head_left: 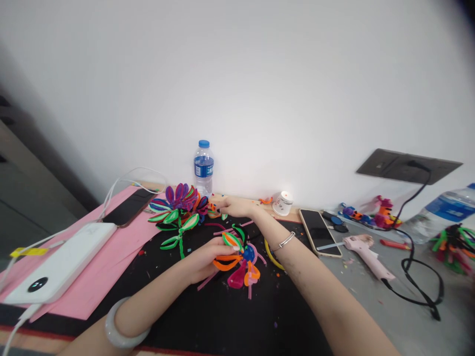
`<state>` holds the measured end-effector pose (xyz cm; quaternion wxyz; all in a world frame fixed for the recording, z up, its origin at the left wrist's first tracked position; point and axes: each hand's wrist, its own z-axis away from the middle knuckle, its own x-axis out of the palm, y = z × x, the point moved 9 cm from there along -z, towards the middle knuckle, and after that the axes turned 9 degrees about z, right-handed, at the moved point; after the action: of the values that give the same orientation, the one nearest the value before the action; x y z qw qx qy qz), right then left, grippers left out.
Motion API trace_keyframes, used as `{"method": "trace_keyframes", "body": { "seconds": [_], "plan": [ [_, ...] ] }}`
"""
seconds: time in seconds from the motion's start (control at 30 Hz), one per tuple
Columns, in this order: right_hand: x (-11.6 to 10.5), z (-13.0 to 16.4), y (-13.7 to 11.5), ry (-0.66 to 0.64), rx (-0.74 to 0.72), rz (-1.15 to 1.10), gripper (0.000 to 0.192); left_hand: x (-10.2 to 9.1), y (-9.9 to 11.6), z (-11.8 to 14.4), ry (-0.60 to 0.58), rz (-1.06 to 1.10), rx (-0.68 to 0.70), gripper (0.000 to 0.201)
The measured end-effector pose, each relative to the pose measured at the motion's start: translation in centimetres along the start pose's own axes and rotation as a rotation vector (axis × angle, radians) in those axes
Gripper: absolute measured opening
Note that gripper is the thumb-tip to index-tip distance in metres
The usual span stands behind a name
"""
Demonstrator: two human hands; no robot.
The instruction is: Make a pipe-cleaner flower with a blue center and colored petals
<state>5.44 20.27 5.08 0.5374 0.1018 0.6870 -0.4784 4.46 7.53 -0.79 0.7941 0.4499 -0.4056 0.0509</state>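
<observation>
My left hand (pixel 206 257) holds a half-made pipe-cleaner flower (pixel 241 262) with orange, green, pink and blue loops over the black mat (pixel 230 316). My right hand (pixel 237 206) reaches far across the mat, its fingertips touching small orange and green pipe-cleaner pieces (pixel 214 211) beside a finished purple and green pipe-cleaner flower (pixel 178 207). Whether the fingers pinch a piece is unclear. A silver bangle sits on my right wrist and a pale bangle on my left.
A water bottle (pixel 204 167) stands at the wall. A pink sheet (pixel 100 267) at left carries a white power bank (pixel 63 262) and a phone (pixel 128 207). Right of the mat lie another phone (pixel 319 231), a pink glue gun (pixel 365 252) with black cord, a small white cup (pixel 282 202) and more pipe-cleaner figures (pixel 371 210).
</observation>
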Motion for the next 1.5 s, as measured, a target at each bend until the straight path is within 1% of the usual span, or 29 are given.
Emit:
{"method": "trace_keyframes", "body": {
  "seconds": [0.1, 0.2, 0.27, 0.3, 0.37, 0.43, 0.57, 0.8, 0.93, 1.0, 1.1, 1.2, 1.3, 1.4, 1.5],
  "plan": [
    [-1.8, 1.1, 1.4, 0.098, 0.104, -0.013, 0.020, 0.2, 0.1, 0.0, -0.013, 0.009, 0.005, 0.010],
    [-4.0, 3.0, 3.0, 0.242, 0.212, -0.033, 0.011, 0.1, 0.1, 0.0, -0.003, 0.018, 0.001, 0.012],
    [-5.1, 4.7, 3.8, 0.338, 0.273, -0.054, 0.008, 0.0, 0.0, 0.0, 0.010, 0.035, -0.011, 0.011],
    [-5.5, 5.6, 4.1, 0.381, 0.294, -0.063, 0.011, 0.0, 0.0, 0.0, 0.012, 0.046, -0.016, 0.011],
    [-5.8, 7.4, 4.6, 0.448, 0.320, -0.106, 0.023, -0.1, -0.1, 0.0, 0.011, 0.067, -0.018, 0.011],
    [-5.6, 9.1, 5.1, 0.493, 0.344, -0.209, 0.029, -0.1, -0.1, 0.0, 0.012, 0.076, -0.012, 0.012],
    [-4.1, 12.1, 5.7, 0.499, 0.339, -0.448, 0.025, -0.1, -0.2, 0.0, 0.015, 0.040, -0.007, 0.011],
    [-2.4, 16.6, 7.0, 0.629, 0.415, -0.600, 0.015, 0.3, -0.4, 0.1, 0.010, -0.032, 0.010, 0.016],
    [-1.4, 17.9, 7.3, 0.674, 0.355, -0.681, 0.021, 0.5, -0.2, 0.0, 0.001, -0.041, 0.021, 0.017],
    [-1.0, 18.2, 7.2, 0.665, 0.323, -0.692, 0.023, 0.3, -0.3, 0.1, 0.019, -0.036, 0.018, 0.016],
    [-0.5, 18.2, 6.8, 0.636, 0.314, -0.680, 0.021, -0.1, -0.4, 0.1, 0.067, -0.014, 0.005, 0.015],
    [-0.4, 18.0, 6.1, 0.618, 0.283, -0.652, 0.023, -0.4, -0.5, 0.1, 0.095, 0.005, 0.003, 0.015],
    [-0.9, 18.1, 5.4, 0.654, 0.269, -0.586, 0.020, -0.6, -0.5, 0.0, 0.094, -0.003, 0.017, 0.014],
    [-1.5, 18.6, 5.0, 0.681, 0.311, -0.488, 0.012, -0.5, -0.5, -0.1, 0.076, -0.044, 0.031, 0.014],
    [-1.6, 18.6, 4.6, 0.643, 0.318, -0.437, 0.020, -0.3, -0.6, -0.1, 0.057, -0.071, 0.045, 0.016]
  ]
}}
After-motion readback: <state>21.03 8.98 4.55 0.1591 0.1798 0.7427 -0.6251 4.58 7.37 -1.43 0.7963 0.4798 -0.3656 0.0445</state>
